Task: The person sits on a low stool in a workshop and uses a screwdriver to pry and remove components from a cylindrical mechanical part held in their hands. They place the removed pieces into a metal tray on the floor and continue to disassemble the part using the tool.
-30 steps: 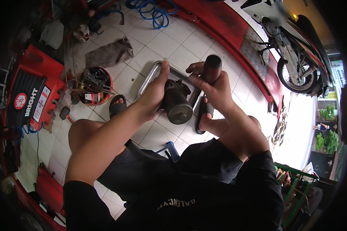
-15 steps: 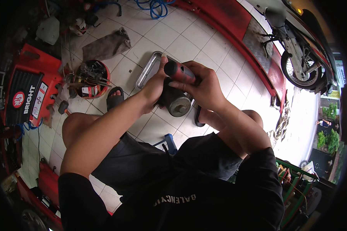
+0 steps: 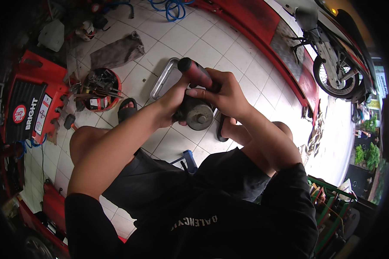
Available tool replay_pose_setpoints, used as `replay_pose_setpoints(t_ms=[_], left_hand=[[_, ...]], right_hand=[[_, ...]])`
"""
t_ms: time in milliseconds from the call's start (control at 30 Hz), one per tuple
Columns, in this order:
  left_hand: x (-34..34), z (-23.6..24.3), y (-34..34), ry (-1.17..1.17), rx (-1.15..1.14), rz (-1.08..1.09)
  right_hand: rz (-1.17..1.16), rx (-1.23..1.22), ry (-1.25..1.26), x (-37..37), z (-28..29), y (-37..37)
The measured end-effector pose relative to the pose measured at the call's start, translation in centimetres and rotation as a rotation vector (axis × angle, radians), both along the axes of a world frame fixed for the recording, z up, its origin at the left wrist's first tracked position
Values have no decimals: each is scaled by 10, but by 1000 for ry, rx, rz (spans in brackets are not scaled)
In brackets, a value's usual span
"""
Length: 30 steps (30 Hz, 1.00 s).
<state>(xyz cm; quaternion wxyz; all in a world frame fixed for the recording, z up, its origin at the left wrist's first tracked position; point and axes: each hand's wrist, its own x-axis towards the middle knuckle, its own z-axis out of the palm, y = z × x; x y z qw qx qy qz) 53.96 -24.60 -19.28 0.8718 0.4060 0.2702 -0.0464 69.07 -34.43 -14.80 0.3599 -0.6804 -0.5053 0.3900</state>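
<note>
Between my knees, my left hand is closed around a dull grey cylindrical metal part with a small round boss on its end face. My right hand grips a thick red-and-black tool handle just above that part. The handle's black butt points away and to the left, partly covering my left hand's fingers. The tool's working end is hidden by my right hand, so I cannot tell whether it touches the part. A shallow metal tray lies on the floor beyond my left hand.
A red tub of tools and a grey rag are at the left, near a red-and-black machine. A blue stand-like object is between my legs. A red lift platform and motorcycle stand far right.
The handle's black butt has swung slightly away and left. My left thumb, raised before, is now hidden behind the handle. The metal part has shifted a little and shows more of its end face.
</note>
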Motion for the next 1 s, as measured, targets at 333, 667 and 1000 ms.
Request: replay_pose_setpoints(t_ms=[333, 667, 1000], left_hand=[[-7, 5, -4, -149, -265, -29], [-5, 12, -7, -125, -307, -43], [-9, 17, -3, -157, -430, -91]], right_hand=[[201, -45, 522, 16, -2, -1], [290, -63, 517, 17, -6, 4], [318, -18, 530, 20, -2, 4]])
